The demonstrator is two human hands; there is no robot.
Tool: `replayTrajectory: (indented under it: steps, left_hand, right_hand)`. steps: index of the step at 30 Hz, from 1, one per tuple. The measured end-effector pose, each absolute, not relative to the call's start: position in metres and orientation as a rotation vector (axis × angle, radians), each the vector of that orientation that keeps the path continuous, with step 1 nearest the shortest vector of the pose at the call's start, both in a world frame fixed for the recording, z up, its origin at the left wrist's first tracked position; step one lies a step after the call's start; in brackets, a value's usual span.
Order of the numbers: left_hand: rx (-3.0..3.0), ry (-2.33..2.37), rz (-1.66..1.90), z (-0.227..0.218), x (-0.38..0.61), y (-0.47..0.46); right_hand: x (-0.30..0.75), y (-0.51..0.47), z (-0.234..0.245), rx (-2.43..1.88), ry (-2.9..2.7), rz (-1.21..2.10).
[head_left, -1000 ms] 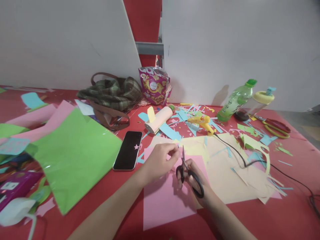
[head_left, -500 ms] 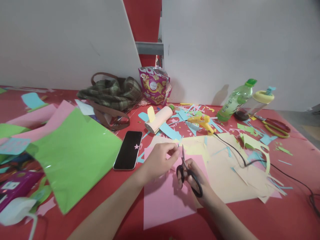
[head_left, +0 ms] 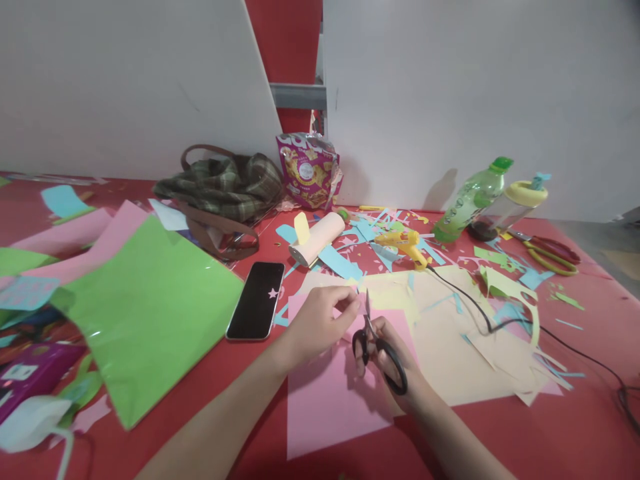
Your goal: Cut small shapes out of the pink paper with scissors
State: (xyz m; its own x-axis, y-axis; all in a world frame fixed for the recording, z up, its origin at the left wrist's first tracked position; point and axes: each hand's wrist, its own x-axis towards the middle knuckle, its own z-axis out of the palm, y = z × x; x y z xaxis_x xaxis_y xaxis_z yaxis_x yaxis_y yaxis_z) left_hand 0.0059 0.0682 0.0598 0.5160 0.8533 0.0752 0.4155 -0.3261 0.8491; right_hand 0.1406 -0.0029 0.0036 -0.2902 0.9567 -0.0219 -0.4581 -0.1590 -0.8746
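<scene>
My right hand is closed round the handles of black scissors, blades pointing up and away. My left hand pinches a small pink paper scrap right at the blade tips. Both hands hover over a pink paper sheet lying on the red table. A cream sheet lies just to the right of the hands.
A black phone lies left of my hands, beside a large green sheet. Behind are a paper roll, yellow glue gun with its black cable, plaid bag, snack pouch, green bottle, red-and-green scissors and many scraps.
Almost nothing has moved; my left hand's fingers shifted slightly at the scrap by the scissor tips.
</scene>
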Motion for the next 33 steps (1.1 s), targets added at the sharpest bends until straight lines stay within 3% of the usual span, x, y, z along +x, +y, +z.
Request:
replayTrajectory:
  steps: [16, 26, 33]
  left_hand:
    - [1.894, 1.113, 0.734, 0.056, 0.006, 0.068]
    - [1.959, 1.039, 0.601, 0.048, 0.017, 0.060]
    - [2.042, 0.996, 0.542, 0.041, 0.023, 0.054]
  right_hand:
    - [0.138, 0.000, 0.002, -0.745, -0.926, 1.682]
    - [0.140, 0.004, 0.005, -0.967, -0.642, 1.312]
    - [0.142, 0.006, -0.001, -1.018, -0.600, 1.263]
